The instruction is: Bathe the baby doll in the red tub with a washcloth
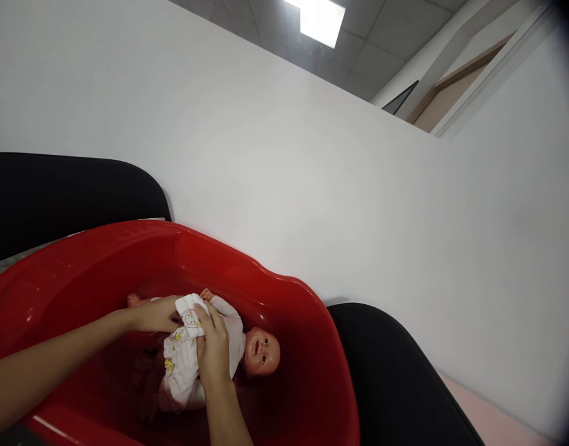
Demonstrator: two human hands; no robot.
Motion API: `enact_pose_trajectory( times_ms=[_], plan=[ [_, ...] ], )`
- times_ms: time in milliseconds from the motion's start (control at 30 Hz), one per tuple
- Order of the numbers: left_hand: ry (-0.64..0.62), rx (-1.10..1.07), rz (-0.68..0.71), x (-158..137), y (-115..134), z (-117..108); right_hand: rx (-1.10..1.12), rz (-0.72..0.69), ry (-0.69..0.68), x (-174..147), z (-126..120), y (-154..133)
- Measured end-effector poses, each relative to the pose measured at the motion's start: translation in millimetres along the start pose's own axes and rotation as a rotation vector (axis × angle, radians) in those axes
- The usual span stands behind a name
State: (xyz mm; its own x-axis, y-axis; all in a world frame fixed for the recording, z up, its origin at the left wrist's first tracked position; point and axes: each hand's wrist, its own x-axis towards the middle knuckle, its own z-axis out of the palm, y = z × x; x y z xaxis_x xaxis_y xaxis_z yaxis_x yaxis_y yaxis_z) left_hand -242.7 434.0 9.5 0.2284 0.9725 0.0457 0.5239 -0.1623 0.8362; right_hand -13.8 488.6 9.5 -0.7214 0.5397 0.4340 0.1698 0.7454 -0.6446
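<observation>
I judge I am in the wiping step: my right hand (213,348) and left hand (157,314) both press the white cloth (182,359) on the doll (247,350), which lies in the red tub (284,291). Next move needs gentle strokes.

A baby doll (259,350) in pink lies face-up in the red tub (307,322), a white printed cloth (185,353) over it.
</observation>
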Motion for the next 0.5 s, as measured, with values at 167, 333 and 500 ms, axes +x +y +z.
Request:
enact_pose_trajectory(
  times_ms=[167,333,500],
  plan=[
    [0.067,-0.070,0.044,4.3,3.7,2.9,-0.035,-0.035,0.072,-0.2,3.7,4.6],
    [0.068,-0.145,0.019,4.3,0.7,3.9,-0.074,-0.090,0.119,-0.2,4.1,6.3],
    [0.067,-0.163,0.035,4.9,3.7,3.0,-0.037,-0.084,0.110,-0.1,1.5,2.1]
  ],
)
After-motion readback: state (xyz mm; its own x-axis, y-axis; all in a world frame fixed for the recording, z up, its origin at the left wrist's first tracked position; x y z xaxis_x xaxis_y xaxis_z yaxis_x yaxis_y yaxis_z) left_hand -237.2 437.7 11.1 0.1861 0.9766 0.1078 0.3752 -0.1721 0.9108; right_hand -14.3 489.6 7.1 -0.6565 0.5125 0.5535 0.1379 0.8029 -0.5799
